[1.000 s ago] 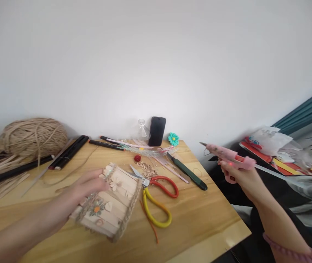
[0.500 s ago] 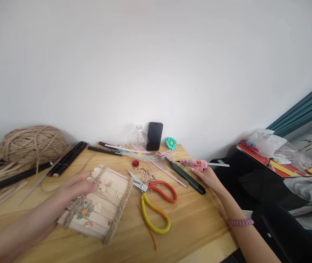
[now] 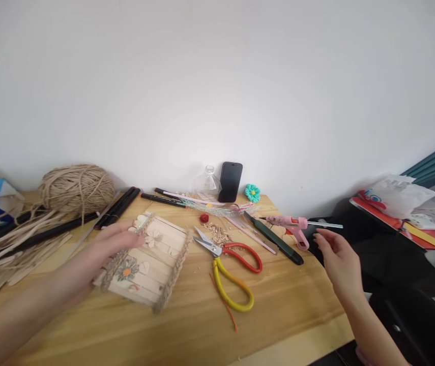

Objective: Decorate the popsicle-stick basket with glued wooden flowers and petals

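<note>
My left hand [image 3: 115,241] is closed on the edge of a decorated craft-stick panel [image 3: 154,277], held tilted above the table. Braided twine runs along two sides of the panel, and wooden flowers, hearts and a grey flower with an orange centre sit on its face. At the right, my right hand [image 3: 343,262] is empty, its fingers apart and slightly bent. Just left of it, a pink glue gun [image 3: 299,236] lies on its side with a clear glue stick [image 3: 326,224] poking out behind. Beside the glue gun rests a dark green craft knife [image 3: 276,241].
Scissors [image 3: 217,250] with red and yellow handles lie mid-table near wood scraps [image 3: 219,233] and a red ball [image 3: 204,218]. A phone [image 3: 230,182], glass bottle [image 3: 207,184] and turquoise flower [image 3: 252,192] stand along the wall. Twine ball [image 3: 76,188] and black markers [image 3: 120,207] are at left.
My right hand has let go of the glue gun and drawn back to the right. The view has turned a little left; my left hand still holds the panel.
</note>
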The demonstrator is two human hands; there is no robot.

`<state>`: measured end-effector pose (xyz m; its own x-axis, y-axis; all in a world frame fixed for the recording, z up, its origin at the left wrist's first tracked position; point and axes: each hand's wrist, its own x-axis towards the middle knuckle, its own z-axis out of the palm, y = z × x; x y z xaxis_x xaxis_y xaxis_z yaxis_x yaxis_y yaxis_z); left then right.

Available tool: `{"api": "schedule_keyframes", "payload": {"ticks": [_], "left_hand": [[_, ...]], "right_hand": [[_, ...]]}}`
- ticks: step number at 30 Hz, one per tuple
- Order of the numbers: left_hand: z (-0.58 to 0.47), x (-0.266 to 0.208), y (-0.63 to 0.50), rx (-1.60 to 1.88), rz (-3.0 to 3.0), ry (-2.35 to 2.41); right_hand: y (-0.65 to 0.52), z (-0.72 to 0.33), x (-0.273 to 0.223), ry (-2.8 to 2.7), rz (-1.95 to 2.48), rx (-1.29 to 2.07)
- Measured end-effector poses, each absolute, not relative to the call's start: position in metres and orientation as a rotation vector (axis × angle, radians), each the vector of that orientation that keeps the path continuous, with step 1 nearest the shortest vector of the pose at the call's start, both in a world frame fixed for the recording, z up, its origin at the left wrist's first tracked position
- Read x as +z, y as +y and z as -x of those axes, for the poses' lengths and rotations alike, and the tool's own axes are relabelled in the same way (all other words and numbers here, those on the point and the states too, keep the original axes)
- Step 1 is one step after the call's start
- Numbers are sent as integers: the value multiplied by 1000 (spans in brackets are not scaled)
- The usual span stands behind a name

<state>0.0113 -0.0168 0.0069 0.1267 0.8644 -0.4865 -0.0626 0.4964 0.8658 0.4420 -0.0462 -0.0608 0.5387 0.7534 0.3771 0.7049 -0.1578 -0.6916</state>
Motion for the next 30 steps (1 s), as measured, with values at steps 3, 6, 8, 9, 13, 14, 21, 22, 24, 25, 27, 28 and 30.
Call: {"api": "schedule_keyframes", "payload": {"ticks": [3, 6, 8, 9, 13, 14, 21, 22, 24, 25, 27, 28, 30], "left_hand": [[-9, 9, -17, 801, -830, 1272], [-9, 9, -17, 811, -878, 1255], [-8, 8, -19, 850, -889, 1252], [-8, 8, -20, 872, -883, 1253], [-9, 8, -25, 920, -851, 1230], [-9, 9, -26, 917, -856, 1212], [-4, 6, -24, 838, -953, 1079], [-3, 4, -23, 831, -977, 1072], [-2, 1, -22, 835, -1010, 1063], [-2, 0, -23, 834, -1021, 1057], [-2, 0, -25, 836, -1034, 1042], [-2, 0, -26, 841, -1039, 1027], [-3, 1, -28, 845, -1048, 1005]], "right_hand": [[-61, -391, -49, -1417, 1811, 189], [-68, -336, -33, -1639, 1687, 262], [-67, -305, -22, -1711, 1617, 271], [-65, -291, -17, -1751, 1570, 264], [-55, -245, -2, -1964, 1245, 284], [-53, -235, 1, -1995, 1164, 290], [-47, -193, 10, -2039, 1000, 201], [-47, -191, 9, -2050, 1001, 177], [-47, -188, 8, -2077, 1013, 126], [-46, -186, 7, -2091, 1026, 96], [-46, -184, 4, -2108, 1057, 22], [-45, -183, 3, -2111, 1068, -20], [-45, -180, 1, -2108, 1070, -97]]}}
